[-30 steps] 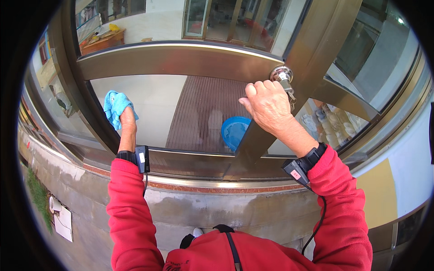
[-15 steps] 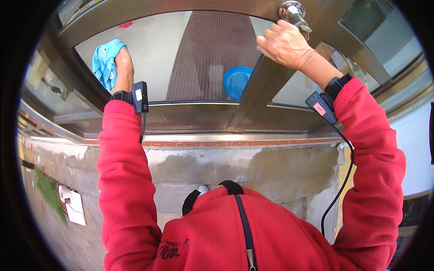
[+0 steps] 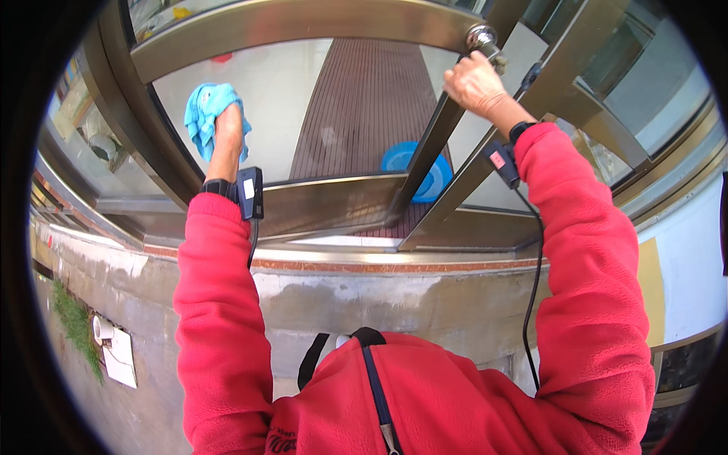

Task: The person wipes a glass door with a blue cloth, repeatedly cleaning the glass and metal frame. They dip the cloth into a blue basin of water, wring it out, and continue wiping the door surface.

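Note:
At the upper left, my left hand [image 3: 228,130] holds a light blue cloth [image 3: 203,114] up against the glass pane [image 3: 280,98] of a brown metal-framed door [image 3: 334,201]. My right hand [image 3: 475,82] is closed at the shiny round door knob [image 3: 481,38], near the free edge of that door. Its fingertips are partly hidden, with the knob's end showing just past the knuckles. The door stands ajar, with a narrow gap between it and the frame of the neighbouring leaf [image 3: 485,163].
Behind the door, a blue basin [image 3: 438,178] sits on a brown ribbed mat [image 3: 356,106] over a pale floor. A metal threshold [image 3: 341,256] runs along the doorway. Damp concrete [image 3: 364,296] lies before it. A white board [image 3: 121,360] and grass [image 3: 76,326] are at the left.
The door has swung inward from its frame, opening a gap on the right. My right hand has moved with the knob. My left hand keeps the cloth at the pane.

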A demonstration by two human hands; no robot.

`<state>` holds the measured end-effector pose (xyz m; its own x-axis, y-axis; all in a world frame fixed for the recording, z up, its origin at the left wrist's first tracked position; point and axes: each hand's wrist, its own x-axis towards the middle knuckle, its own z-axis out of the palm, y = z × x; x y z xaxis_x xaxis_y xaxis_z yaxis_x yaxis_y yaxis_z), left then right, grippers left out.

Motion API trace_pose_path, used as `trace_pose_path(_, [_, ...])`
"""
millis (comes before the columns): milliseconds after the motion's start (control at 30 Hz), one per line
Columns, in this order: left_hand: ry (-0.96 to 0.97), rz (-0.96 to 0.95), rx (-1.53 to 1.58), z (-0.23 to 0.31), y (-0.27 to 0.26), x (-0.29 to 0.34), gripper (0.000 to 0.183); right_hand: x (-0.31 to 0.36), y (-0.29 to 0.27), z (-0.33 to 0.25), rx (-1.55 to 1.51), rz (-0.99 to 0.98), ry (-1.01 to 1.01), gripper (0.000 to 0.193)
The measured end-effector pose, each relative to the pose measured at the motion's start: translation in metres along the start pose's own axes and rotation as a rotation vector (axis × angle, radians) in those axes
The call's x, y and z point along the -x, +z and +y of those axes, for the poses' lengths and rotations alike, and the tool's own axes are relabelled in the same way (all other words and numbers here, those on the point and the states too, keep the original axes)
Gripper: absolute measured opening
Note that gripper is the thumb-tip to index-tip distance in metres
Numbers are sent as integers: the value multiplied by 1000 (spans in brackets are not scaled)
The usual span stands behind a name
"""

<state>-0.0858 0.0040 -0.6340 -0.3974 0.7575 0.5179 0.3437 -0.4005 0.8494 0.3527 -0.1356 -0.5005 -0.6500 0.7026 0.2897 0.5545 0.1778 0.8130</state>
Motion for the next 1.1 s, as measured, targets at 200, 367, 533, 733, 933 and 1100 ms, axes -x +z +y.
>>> trace_pose_path(200, [164,46,-129,-6,16,3,12,-17,16,3,55,-119,90,23])
trace_pose_path(367, [253,3,-228,-6,13,-1,15,-33,22,6,-136,-264,185,24])
trace_pose_path(533, [151,-17,-74,-15,17,-6,19,-44,44,11,-113,-143,174,26])
trace_pose_path(733, [118,5,74,-18,17,-3,18,-52,71,18,-167,-61,186,24])
trace_pose_path(933, [-80,-87,331,-12,7,0,15,-75,101,26,-168,-6,161,24])
trace_pose_path(1100, [-168,-151,463,-10,7,-1,21,-99,130,32,-207,38,158,22])
